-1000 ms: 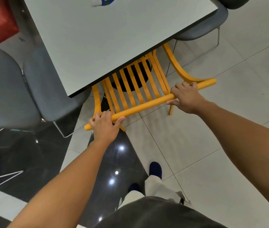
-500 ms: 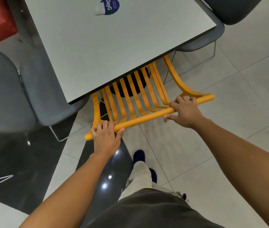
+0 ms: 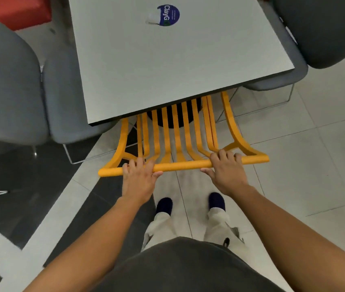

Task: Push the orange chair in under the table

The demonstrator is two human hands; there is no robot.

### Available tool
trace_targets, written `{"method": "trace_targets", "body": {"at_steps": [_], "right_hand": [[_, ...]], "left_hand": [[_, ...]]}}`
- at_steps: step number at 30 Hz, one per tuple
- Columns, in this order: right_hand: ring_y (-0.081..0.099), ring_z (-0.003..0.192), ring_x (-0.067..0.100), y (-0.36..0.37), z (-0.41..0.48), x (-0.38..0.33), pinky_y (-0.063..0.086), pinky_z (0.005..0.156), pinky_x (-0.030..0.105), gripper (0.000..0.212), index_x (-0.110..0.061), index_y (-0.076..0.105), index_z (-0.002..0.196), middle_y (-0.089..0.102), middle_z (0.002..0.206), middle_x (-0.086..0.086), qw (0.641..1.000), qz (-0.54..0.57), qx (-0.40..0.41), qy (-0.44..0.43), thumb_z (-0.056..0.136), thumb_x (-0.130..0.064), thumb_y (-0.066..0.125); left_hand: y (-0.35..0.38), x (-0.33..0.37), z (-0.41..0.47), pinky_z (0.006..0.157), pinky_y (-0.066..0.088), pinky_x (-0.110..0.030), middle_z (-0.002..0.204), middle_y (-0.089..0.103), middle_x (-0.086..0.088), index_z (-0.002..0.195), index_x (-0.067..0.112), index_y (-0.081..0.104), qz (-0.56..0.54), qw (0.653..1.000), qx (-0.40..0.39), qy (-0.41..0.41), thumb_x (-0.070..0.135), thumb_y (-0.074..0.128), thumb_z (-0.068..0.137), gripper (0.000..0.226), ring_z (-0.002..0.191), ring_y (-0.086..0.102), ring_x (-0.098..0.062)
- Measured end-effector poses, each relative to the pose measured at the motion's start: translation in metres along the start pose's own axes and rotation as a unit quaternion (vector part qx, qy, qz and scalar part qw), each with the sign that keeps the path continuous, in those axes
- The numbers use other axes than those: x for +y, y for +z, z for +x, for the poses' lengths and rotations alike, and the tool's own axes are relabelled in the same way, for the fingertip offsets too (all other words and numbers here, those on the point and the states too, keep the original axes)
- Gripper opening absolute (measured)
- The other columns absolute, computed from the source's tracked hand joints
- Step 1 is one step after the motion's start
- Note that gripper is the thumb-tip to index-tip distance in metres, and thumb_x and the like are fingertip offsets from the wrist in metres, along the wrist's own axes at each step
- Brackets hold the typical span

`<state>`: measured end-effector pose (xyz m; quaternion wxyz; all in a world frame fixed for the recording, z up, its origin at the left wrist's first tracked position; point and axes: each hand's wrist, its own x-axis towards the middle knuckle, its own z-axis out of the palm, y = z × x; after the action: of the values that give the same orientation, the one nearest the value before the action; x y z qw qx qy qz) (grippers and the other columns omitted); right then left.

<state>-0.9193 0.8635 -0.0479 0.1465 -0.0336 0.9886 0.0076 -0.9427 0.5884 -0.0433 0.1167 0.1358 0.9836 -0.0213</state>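
The orange chair point(image 3: 183, 165) has a slatted back and a round top rail, and its seat is hidden beneath the light grey table point(image 3: 146, 64). Only the backrest and the two curved side arms stick out past the table's near edge. My left hand point(image 3: 139, 178) grips the top rail left of centre, fingers curled over it. My right hand point(image 3: 225, 171) holds the same rail right of centre. The table's black round base shows through the slats.
A grey padded chair point(image 3: 13, 85) stands at the table's left side and another grey chair point(image 3: 323, 28) at its right, both tucked close. A blue round sticker point(image 3: 167, 15) lies on the tabletop. A red block point(image 3: 13, 9) sits far left. My feet stand on light tiles behind the chair.
The chair's back has swung round to lie square with the table's edge. My view has shifted so the rail now lies level, with both hands still holding it.
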Motion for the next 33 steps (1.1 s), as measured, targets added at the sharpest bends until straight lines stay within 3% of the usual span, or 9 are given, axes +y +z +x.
{"method": "trace_targets", "body": {"at_steps": [6,15,19,26,33], "right_hand": [[0.049,0.093,0.032,-0.001,0.003,0.015,0.037,0.084,0.049,0.053,-0.012,0.052,0.110,0.055,0.103,0.011,0.997,0.036,0.006,-0.064,0.094,-0.056,0.027],[0.048,0.090,0.030,0.000,0.002,0.034,0.035,0.080,0.044,0.052,-0.012,0.051,0.106,0.054,0.100,0.010,0.996,0.045,0.001,-0.080,0.094,-0.057,0.028],[0.050,0.091,0.030,-0.004,0.005,0.080,0.036,0.081,0.045,0.055,-0.012,0.050,0.109,0.055,0.103,0.011,0.994,0.025,0.001,-0.110,0.092,-0.058,0.027],[0.049,0.092,0.033,-0.019,0.023,0.170,0.038,0.082,0.047,0.062,-0.010,0.049,0.108,0.053,0.106,0.014,0.991,-0.029,-0.019,-0.131,0.089,-0.061,0.018],[0.048,0.096,0.034,-0.013,0.016,0.132,0.035,0.087,0.050,0.056,-0.010,0.048,0.112,0.052,0.108,0.015,0.993,-0.020,-0.029,-0.117,0.092,-0.056,0.026]], "left_hand": [[-0.002,0.013,-0.002,0.092,0.037,-0.055,0.106,0.054,-0.020,0.113,0.009,0.057,0.005,0.999,0.005,-0.036,0.052,0.038,0.093,0.051,0.094,0.049,-0.038],[-0.003,0.034,-0.003,0.087,0.040,-0.052,0.101,0.052,-0.020,0.108,0.006,0.055,0.006,0.999,-0.007,-0.053,0.058,0.028,0.091,0.060,0.090,0.049,-0.036],[-0.006,0.080,-0.001,0.080,0.038,-0.048,0.096,0.052,-0.018,0.103,0.007,0.055,-0.010,0.997,0.004,-0.074,0.060,0.020,0.091,0.064,0.083,0.046,-0.034],[-0.007,0.165,0.018,0.087,0.032,-0.046,0.107,0.050,-0.012,0.110,0.015,0.051,-0.052,0.992,-0.038,-0.106,0.061,0.015,0.092,0.061,0.095,0.044,-0.030],[0.001,0.118,0.012,0.090,0.032,-0.046,0.105,0.046,-0.009,0.113,0.019,0.054,-0.105,0.992,-0.008,-0.072,0.056,0.029,0.094,0.049,0.097,0.042,-0.026]]}}
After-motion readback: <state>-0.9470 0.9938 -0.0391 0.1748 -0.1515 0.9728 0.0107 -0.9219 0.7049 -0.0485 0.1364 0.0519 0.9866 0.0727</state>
